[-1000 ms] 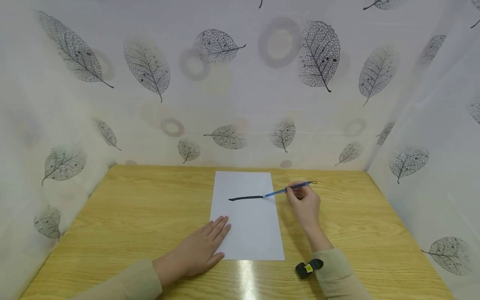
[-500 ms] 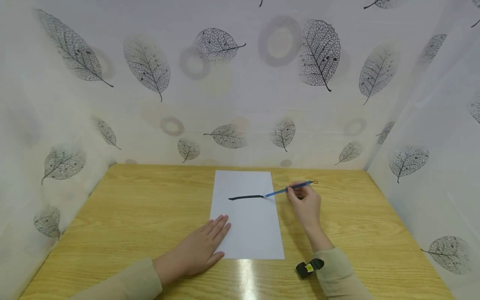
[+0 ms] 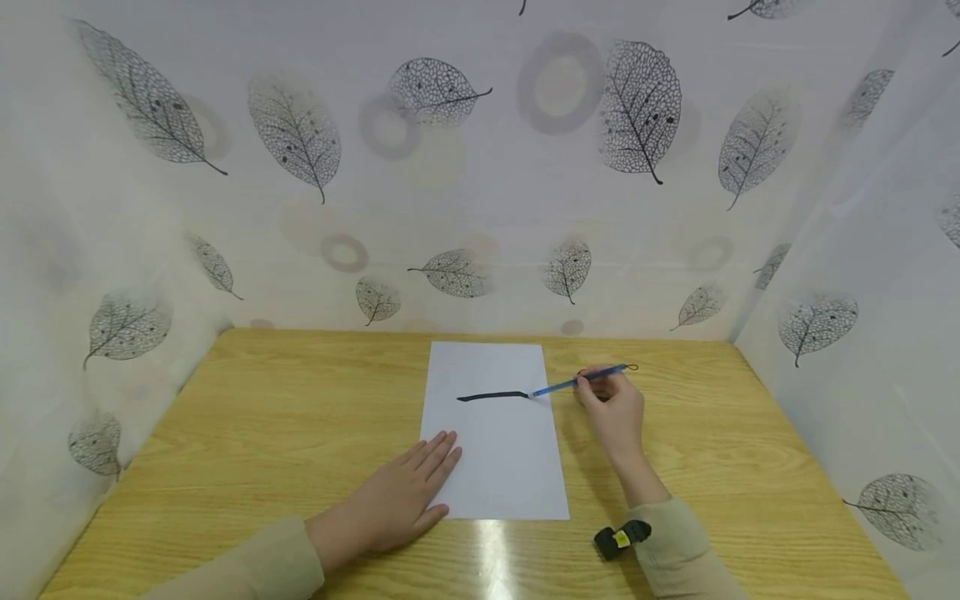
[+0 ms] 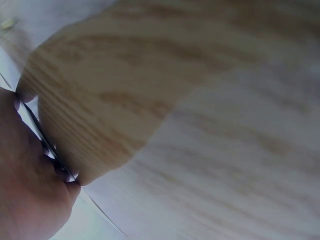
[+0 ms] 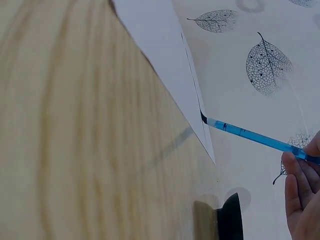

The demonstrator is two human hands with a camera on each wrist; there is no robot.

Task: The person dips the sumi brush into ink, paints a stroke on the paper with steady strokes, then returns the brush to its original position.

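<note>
A sheet of white paper lies on the table, bearing a single black, nearly level stroke. My left hand rests flat at the paper's lower left edge, fingers straight; in the left wrist view this hand shows at the left border. Between thumb and fingers, my right hand pinches a blue writing brush with a loop at its rear end. The brush slants down to the left, its tip at the stroke's right end. In the right wrist view, the brush has dark bristles touching the paper.
The wood-grain table extends to both sides of the paper. Behind and beside it hangs a pale curtain printed with leaves. A black device with a yellow mark sits at my right cuff.
The right hand and brush have shifted slightly to the right and down. The stroke's right end has grown a little and now bends downward. My left hand has stayed in place.
</note>
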